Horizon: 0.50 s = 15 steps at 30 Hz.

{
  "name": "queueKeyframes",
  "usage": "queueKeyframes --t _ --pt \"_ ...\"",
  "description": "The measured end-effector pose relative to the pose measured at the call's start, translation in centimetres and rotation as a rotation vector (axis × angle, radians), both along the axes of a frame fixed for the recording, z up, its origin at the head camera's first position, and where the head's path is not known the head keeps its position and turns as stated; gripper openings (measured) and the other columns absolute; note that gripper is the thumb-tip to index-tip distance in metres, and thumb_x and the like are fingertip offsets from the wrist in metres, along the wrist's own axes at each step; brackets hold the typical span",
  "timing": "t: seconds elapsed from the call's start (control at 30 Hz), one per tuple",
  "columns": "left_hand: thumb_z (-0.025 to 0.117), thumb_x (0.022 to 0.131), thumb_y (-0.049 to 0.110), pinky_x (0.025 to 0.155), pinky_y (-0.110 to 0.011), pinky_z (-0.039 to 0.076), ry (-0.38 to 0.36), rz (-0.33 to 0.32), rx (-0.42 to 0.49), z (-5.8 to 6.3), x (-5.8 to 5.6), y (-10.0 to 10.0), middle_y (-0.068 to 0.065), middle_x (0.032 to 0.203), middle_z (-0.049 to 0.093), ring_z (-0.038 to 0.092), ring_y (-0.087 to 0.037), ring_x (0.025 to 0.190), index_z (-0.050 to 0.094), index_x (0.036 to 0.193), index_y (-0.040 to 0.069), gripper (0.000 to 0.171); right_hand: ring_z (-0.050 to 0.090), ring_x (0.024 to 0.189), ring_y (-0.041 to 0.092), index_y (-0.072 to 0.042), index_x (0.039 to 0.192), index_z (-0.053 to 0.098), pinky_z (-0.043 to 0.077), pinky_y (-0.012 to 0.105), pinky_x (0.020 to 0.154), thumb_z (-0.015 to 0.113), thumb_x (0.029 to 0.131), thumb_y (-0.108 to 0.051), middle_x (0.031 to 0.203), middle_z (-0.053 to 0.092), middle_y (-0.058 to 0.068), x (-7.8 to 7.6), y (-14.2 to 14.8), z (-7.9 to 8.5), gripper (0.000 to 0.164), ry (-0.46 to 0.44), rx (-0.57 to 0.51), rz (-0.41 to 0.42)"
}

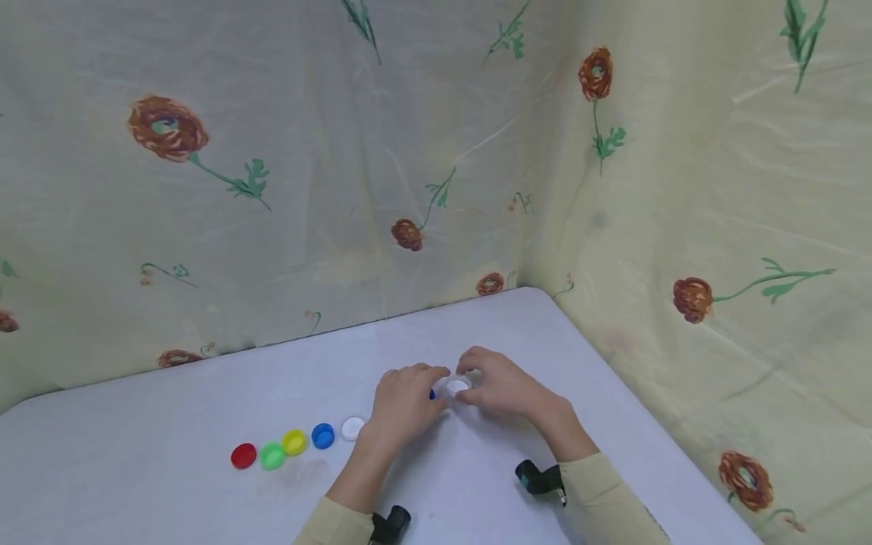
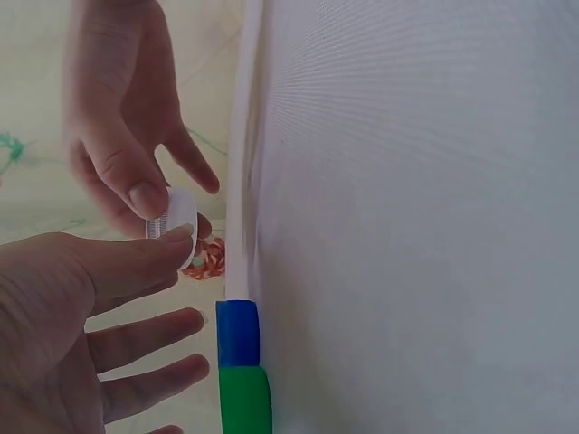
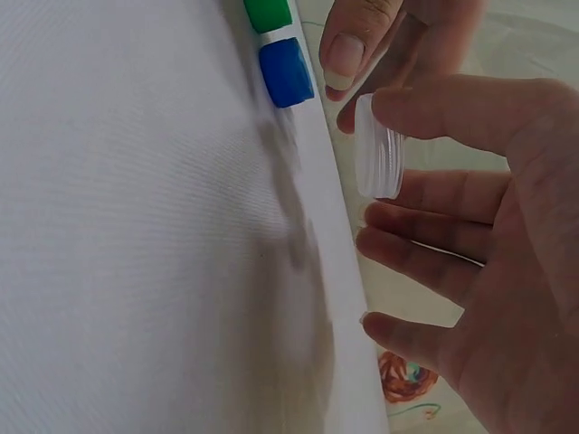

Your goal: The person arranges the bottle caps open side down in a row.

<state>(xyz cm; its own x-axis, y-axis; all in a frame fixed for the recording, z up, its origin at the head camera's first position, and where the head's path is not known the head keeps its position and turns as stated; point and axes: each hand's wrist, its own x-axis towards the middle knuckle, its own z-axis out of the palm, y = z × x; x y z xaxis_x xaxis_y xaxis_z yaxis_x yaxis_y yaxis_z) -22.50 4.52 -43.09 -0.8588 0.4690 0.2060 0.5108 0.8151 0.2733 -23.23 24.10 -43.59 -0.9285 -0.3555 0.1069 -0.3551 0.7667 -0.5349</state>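
Note:
A white ridged bottle cap (image 3: 378,149) is pinched on edge between the thumb and fingers of my right hand (image 1: 504,384), over the table. My left hand (image 1: 409,397) is close beside it, thumb and fingers spread apart. In the right wrist view, the left fingertips are right at the cap's rim; in the left wrist view, the left thumb overlaps the cap. Below the hands stand a blue cap (image 3: 287,72) and a green cap (image 3: 269,13), side by side. In the head view, the left hand hides the green one and most of the blue.
Left of my left arm, a slanting row of caps lies on the white table (image 1: 170,424): red (image 1: 243,456), green (image 1: 272,456), yellow (image 1: 294,442), blue (image 1: 323,435) and white (image 1: 352,428). Flower-patterned curtains (image 1: 306,189) hang along the table's back and right edges.

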Motion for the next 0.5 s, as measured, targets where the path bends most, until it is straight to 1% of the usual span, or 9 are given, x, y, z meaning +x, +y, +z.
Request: queueKeyframes --t 0.1,0.3,0.4,0.5 --pt "0.078 0.085 0.033 0.089 -0.045 0.053 0.022 -0.009 0.002 0.11 0.12 0.02 0.000 0.119 0.073 0.069 -0.022 0.109 0.071 0.122 0.024 0.039 0.061 0.113 0.023 -0.013 0.098 0.070 0.048 0.044 0.101 0.075 0.084 -0.025 0.113 0.067 0.002 -0.05 0.25 -0.02 0.020 -0.006 -0.027 0.022" --pt "0.079 0.084 0.034 0.086 -0.042 0.053 0.059 -0.011 -0.003 0.18 0.15 0.15 0.001 0.113 0.075 0.071 -0.019 0.104 0.073 0.117 0.023 0.035 0.058 0.125 0.031 -0.010 0.098 0.073 0.045 0.049 0.107 0.074 0.085 -0.029 0.125 0.065 0.009 -0.07 0.31 0.08 0.023 -0.035 -0.051 0.023" --pt "0.079 0.084 0.033 0.084 -0.040 0.053 0.080 -0.007 0.000 0.10 0.08 0.23 0.002 0.110 0.076 0.071 -0.018 0.100 0.074 0.115 0.023 0.033 0.057 0.125 0.031 -0.010 0.096 0.073 0.045 0.049 0.107 0.074 0.086 -0.029 0.127 0.064 0.010 -0.12 0.30 0.06 0.022 -0.047 -0.058 0.021" --pt "0.080 0.083 0.033 0.082 -0.039 0.053 0.101 -0.010 0.006 0.03 0.02 0.24 0.003 0.108 0.077 0.072 -0.017 0.098 0.076 0.112 0.024 0.030 0.057 0.126 0.031 -0.012 0.092 0.074 0.044 0.049 0.107 0.072 0.087 -0.029 0.128 0.064 0.010 -0.17 0.30 0.04 0.018 -0.068 -0.068 0.018"
